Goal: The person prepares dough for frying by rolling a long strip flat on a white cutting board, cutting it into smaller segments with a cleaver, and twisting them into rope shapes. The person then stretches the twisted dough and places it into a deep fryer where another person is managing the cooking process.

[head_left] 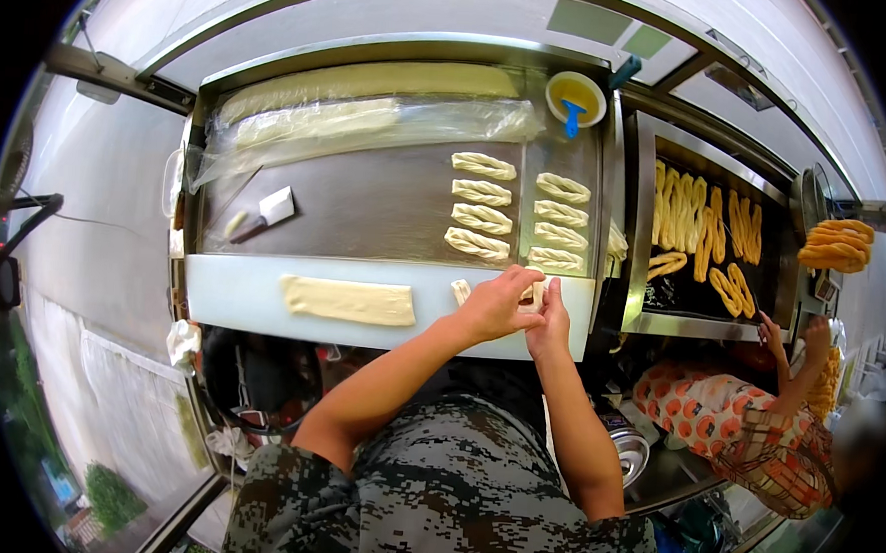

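Note:
My left hand [495, 305] and my right hand [549, 323] meet over the right part of a white cutting board [239, 303]. Between their fingers is a small strip of dough [537, 295], held by both and partly hidden. Just left of my left hand the end of another dough strip [459, 291] shows on the board. Further left lies a flat rectangular slab of dough [348, 300]. Beyond the board, two columns of twisted raw dough sticks [479, 217] [560, 234] rest on a metal worktop [372, 198].
Long dough rolls [378, 81] lie under plastic film [451, 119] at the back. A dough scraper [275, 206] lies left; a bowl of yellow liquid [588, 92] holds a blue brush [572, 118]. On the right, dough sticks fry in a fryer [636, 322], beside a co-worker [736, 427].

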Demonstrator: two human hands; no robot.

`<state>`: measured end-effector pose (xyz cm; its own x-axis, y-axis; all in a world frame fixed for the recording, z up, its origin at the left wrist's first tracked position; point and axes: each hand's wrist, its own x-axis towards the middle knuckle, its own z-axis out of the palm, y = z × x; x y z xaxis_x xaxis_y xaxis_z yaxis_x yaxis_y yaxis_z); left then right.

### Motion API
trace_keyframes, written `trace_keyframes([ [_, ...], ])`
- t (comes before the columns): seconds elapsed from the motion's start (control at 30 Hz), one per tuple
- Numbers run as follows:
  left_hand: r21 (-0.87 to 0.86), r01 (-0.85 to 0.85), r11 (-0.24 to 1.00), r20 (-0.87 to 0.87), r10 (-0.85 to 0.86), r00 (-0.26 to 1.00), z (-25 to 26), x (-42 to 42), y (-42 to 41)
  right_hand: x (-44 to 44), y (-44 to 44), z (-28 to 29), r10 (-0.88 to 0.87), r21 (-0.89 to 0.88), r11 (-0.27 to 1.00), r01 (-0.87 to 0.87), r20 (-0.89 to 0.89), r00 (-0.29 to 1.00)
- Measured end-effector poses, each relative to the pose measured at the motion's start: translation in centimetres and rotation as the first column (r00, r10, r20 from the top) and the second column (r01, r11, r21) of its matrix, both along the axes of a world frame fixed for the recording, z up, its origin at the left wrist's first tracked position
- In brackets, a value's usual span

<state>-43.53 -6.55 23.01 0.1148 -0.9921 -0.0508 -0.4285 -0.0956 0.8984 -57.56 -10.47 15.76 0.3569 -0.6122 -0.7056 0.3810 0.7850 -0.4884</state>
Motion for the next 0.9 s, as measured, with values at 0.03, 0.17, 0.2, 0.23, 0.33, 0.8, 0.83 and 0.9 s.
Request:
trace_keyframes([
  [0.03, 0.023, -0.067, 0.997, 0.069, 0.066, 0.995, -0.5, 0.6, 0.5, 0.8, -0.2, 0.7, -0.008, 0.05, 0.999, 0.003, 0.102, 0.995],
  [0.17, 0.115, -0.25, 0.961, 0.185, 0.226, 0.956, -4.7, 2.7, 2.3, 2.5, -0.4, 0.2, 0.197, 0.052, 0.979, -0.199, 0.044, 0.979],
  [0.2, 0.165, -0.292, 0.942, 0.166, 0.266, 0.95, -5.2, 3.5, 2.9, 3.4, -0.2, 0.6, 0.232, 0.045, 0.971, -0.235, 0.066, 0.971],
  [0.23, 0.21, -0.327, 0.921, 0.146, 0.302, 0.942, -5.8, 4.2, 3.3, 4.6, -0.1, 1.4, 0.297, -0.005, 0.955, -0.297, 0.003, 0.955],
  [0.33, 0.475, -0.372, 0.798, -0.373, 0.565, 0.736, -6.9, 7.4, 4.0, 6.8, 0.8, 1.3, 0.428, -0.105, 0.877, -0.469, -0.273, 0.862],
  [0.8, 0.493, -0.512, 0.704, -0.197, 0.663, 0.722, -6.2, 22.1, 6.7, 16.2, 0.1, -3.6, 0.316, -0.286, 0.798, -0.53, -0.55, 0.773],
  [0.83, 0.46, -0.577, 0.675, -0.05, 0.669, 0.742, -6.8, 22.2, 6.6, 16.3, 0.3, -3.6, 0.276, -0.333, 0.764, -0.553, -0.606, 0.746],
  [0.9, 0.155, -0.657, 0.737, 0.306, 0.597, 0.742, -7.1, 20.6, 6.2, 15.1, 0.1, -3.5, 0.186, -0.416, 0.732, -0.539, -0.639, 0.746],
])
